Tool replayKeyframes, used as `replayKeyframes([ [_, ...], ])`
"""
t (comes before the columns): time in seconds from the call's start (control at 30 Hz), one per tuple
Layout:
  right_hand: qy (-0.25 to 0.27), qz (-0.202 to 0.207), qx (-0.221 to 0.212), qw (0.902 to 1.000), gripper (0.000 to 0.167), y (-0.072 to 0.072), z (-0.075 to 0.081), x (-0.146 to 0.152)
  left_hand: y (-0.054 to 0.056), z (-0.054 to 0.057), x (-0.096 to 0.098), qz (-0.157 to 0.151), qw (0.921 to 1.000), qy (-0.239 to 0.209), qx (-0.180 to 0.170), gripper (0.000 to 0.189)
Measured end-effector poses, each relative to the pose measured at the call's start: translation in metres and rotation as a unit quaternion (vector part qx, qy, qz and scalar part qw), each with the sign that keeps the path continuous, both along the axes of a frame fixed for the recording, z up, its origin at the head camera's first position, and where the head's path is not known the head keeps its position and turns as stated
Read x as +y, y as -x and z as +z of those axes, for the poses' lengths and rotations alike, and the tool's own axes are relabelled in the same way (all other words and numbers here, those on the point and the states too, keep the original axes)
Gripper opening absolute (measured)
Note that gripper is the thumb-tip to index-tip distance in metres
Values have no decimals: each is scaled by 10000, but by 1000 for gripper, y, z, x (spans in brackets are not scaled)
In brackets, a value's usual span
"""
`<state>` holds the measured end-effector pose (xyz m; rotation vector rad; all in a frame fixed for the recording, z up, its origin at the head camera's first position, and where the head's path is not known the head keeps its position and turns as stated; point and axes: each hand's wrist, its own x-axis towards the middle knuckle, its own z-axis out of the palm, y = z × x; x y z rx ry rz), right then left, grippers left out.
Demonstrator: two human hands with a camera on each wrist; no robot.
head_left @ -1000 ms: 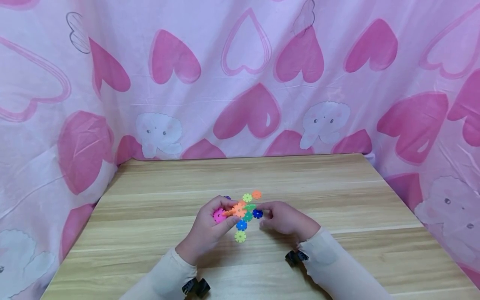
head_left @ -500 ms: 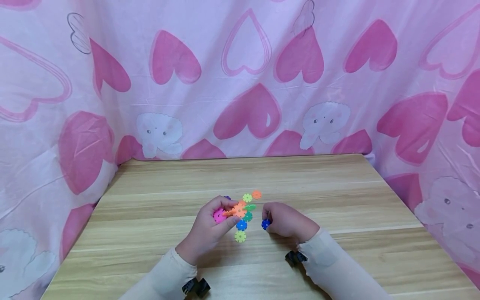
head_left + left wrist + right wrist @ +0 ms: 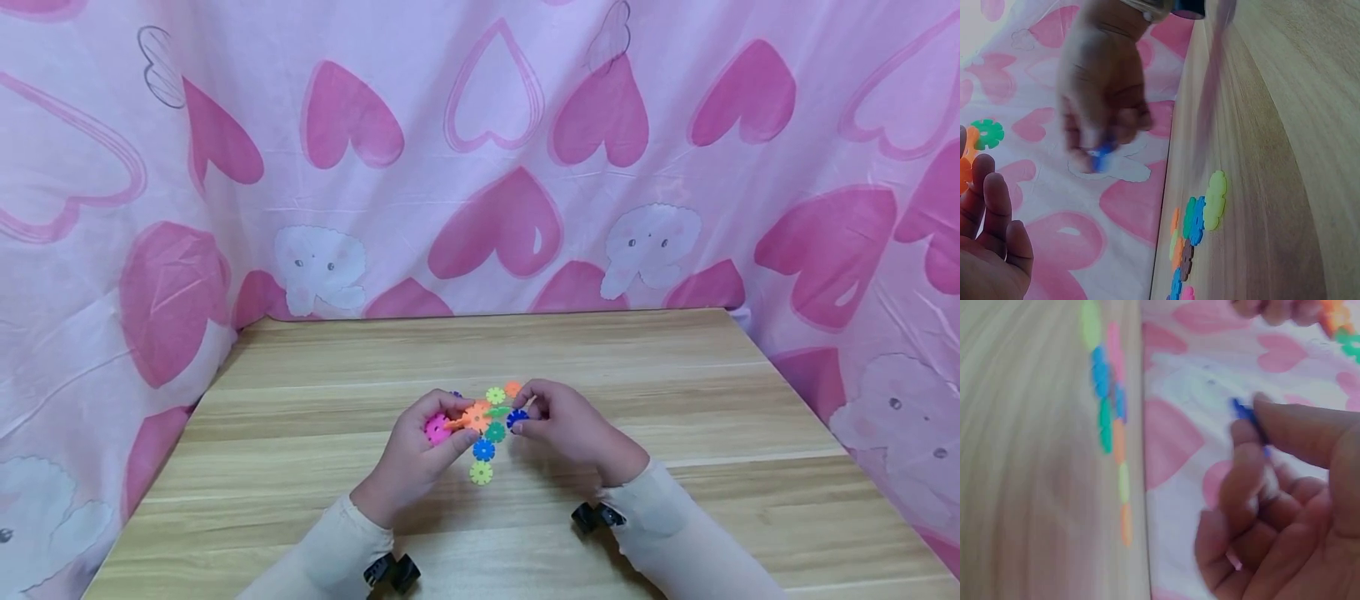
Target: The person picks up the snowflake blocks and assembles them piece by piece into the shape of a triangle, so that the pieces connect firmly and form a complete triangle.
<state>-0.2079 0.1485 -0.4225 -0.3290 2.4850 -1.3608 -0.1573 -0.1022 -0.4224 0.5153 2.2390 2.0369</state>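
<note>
My left hand (image 3: 429, 437) pinches orange snowflake discs (image 3: 477, 418) that have a green disc (image 3: 497, 412) joined to them, raised above the table. Thumb and forefinger of my right hand (image 3: 573, 429) pinch a dark blue snowflake disc (image 3: 517, 419), just right of the green disc. In the right wrist view this blue disc (image 3: 1250, 419) shows edge-on between the fingertips, apart from the joined pieces. The left wrist view catches the right hand blurred, and only part of the left hand's discs (image 3: 967, 159) shows there.
More snowflake discs lie on the wooden table (image 3: 337, 367) below the hands: a yellow-green one (image 3: 481, 473), a blue one (image 3: 483, 450), a green one (image 3: 494, 432), a pink one (image 3: 438, 429) and an orange one (image 3: 513, 389). A pink heart-patterned curtain (image 3: 405, 200) surrounds the table.
My right hand drew the dark blue disc down and away to the right, then brought it back up and left beside the joined discs. My left hand has hardly moved.
</note>
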Motion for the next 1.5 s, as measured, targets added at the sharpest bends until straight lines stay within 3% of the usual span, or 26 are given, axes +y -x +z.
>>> replayKeyframes([
  [0.2,1240,184,508,9908,22,-7,19,2,1,0,0,73,9999,47,70,29],
  [0.4,1890,294,599,9797,22,-15,31,4,1,0,-1,79,9998,44,193,29],
  [0.87,1965,638,544,9769,23,-17,32,5,1,2,-2,69,9999,104,34,29],
  [1.5,1943,882,644,9748,21,-18,33,8,1,1,-2,-5,9997,201,107,26],
])
